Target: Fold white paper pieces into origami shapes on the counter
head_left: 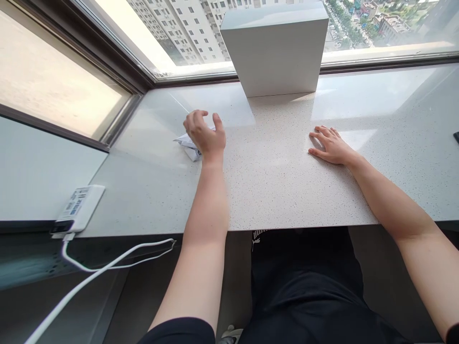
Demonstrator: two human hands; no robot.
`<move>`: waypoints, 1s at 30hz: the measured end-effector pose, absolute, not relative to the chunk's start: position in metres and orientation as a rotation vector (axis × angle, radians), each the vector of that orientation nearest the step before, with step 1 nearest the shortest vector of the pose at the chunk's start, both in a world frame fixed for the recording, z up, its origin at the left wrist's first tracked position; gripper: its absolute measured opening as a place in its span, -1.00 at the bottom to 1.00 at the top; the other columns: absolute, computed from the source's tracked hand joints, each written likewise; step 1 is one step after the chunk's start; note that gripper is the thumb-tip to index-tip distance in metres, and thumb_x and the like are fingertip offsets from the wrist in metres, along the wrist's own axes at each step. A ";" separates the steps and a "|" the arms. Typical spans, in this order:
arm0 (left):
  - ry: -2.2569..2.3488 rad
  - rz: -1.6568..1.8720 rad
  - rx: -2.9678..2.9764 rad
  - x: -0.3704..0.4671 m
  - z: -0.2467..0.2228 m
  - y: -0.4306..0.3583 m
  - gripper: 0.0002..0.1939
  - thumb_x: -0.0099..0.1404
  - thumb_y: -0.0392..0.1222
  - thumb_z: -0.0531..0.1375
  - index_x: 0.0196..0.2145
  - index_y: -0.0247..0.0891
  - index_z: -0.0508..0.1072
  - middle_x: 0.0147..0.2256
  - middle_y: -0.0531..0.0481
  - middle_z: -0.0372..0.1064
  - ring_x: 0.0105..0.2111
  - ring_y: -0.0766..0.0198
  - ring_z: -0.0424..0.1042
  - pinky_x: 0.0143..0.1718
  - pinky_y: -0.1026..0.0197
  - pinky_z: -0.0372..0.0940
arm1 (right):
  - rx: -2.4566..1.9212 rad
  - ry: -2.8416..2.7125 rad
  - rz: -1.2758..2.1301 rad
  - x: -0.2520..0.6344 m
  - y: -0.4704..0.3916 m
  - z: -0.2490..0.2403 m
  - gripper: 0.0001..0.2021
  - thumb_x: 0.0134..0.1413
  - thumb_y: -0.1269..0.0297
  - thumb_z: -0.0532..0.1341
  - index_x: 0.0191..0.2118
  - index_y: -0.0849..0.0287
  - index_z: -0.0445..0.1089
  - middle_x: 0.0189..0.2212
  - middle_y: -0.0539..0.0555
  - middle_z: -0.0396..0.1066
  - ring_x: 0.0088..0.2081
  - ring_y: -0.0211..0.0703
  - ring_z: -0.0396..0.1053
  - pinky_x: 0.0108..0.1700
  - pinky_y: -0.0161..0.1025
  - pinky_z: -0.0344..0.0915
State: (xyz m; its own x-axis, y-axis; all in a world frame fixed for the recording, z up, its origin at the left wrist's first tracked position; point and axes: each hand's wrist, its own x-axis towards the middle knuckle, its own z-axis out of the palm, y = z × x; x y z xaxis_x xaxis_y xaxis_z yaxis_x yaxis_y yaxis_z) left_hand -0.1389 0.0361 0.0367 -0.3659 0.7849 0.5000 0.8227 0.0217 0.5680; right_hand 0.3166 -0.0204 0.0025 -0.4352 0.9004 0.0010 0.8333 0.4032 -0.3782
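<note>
My left hand (205, 134) hovers over a small folded white paper (189, 147) on the speckled stone windowsill counter (272, 181). Its fingers are curled and apart, and the paper peeks out under the palm on the left side. Whether the fingers touch the paper I cannot tell. My right hand (332, 145) lies flat on the counter to the right, palm down, fingers spread, holding nothing.
A white box (276, 48) stands at the back against the window. A white power bank (79, 208) with a white cable (107, 265) sits at the counter's front left corner. A dark object (456, 137) shows at the right edge.
</note>
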 end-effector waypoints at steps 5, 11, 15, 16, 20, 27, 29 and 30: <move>-2.847 -0.788 -1.254 -0.155 0.036 0.025 -0.33 0.74 0.16 0.25 0.58 -0.26 0.38 0.74 -0.51 0.14 0.83 -0.41 0.02 0.82 -0.57 -0.03 | -1.540 -2.437 0.482 0.316 -0.021 0.003 -0.06 0.60 -0.52 0.11 0.78 -0.04 0.32 0.86 0.24 0.07 0.87 0.57 -0.11 0.87 0.61 -0.24; -2.969 -0.688 -1.284 -0.156 0.035 0.021 -0.17 0.68 0.32 0.20 0.69 -0.13 0.29 0.79 -0.53 0.05 0.83 -0.56 -0.05 0.76 -0.78 -0.11 | -1.525 -2.432 0.477 0.316 -0.022 0.003 -0.08 0.60 -0.54 0.12 0.76 -0.08 0.35 0.85 0.22 0.10 0.87 0.56 -0.08 0.87 0.62 -0.22; -2.954 -0.663 -1.378 -0.159 0.033 0.022 -0.13 0.64 0.33 0.22 0.70 -0.13 0.28 0.77 -0.54 0.05 0.83 -0.61 -0.06 0.76 -0.79 -0.15 | -1.529 -2.429 0.473 0.316 -0.021 0.002 -0.08 0.60 -0.54 0.11 0.76 -0.09 0.35 0.85 0.21 0.09 0.87 0.55 -0.08 0.87 0.63 -0.22; -2.952 -0.632 -1.376 -0.159 0.033 0.022 -0.13 0.65 0.31 0.21 0.70 -0.18 0.29 0.77 -0.55 0.06 0.82 -0.57 -0.03 0.78 -0.72 -0.12 | -1.530 -2.429 0.473 0.316 -0.021 0.002 -0.08 0.60 -0.53 0.12 0.76 -0.09 0.35 0.86 0.21 0.09 0.87 0.57 -0.08 0.87 0.64 -0.22; -2.914 -0.584 -1.468 -0.156 0.033 0.022 -0.13 0.67 0.29 0.19 0.69 -0.26 0.28 0.75 -0.56 0.08 0.81 -0.48 0.00 0.80 -0.62 -0.06 | -1.522 -2.434 0.487 0.316 -0.022 0.004 -0.10 0.60 -0.51 0.13 0.77 -0.12 0.33 0.85 0.20 0.11 0.87 0.61 -0.09 0.86 0.69 -0.25; -2.815 -0.591 -1.703 -0.146 0.029 0.024 -0.04 0.60 0.34 0.24 0.73 -0.23 0.29 0.77 -0.53 0.04 0.82 -0.51 -0.04 0.81 -0.64 -0.06 | -1.548 -2.436 0.488 0.315 -0.022 0.006 -0.07 0.60 -0.51 0.12 0.77 -0.03 0.33 0.86 0.25 0.07 0.87 0.57 -0.11 0.87 0.61 -0.25; -2.756 -0.604 -1.808 -0.137 0.026 0.027 -0.01 0.56 0.39 0.28 0.73 -0.14 0.31 0.77 -0.50 0.06 0.81 -0.56 -0.02 0.78 -0.68 -0.03 | -1.538 -2.434 0.484 0.315 -0.022 0.005 -0.08 0.60 -0.51 0.12 0.76 -0.05 0.34 0.86 0.23 0.09 0.87 0.58 -0.10 0.87 0.63 -0.24; -2.717 -0.596 -1.870 -0.130 0.023 0.028 0.00 0.55 0.43 0.28 0.73 -0.13 0.32 0.78 -0.48 0.06 0.81 -0.54 -0.02 0.79 -0.64 -0.01 | -1.533 -2.432 0.484 0.315 -0.022 0.005 -0.08 0.60 -0.52 0.12 0.76 -0.08 0.34 0.85 0.22 0.10 0.87 0.58 -0.09 0.87 0.64 -0.24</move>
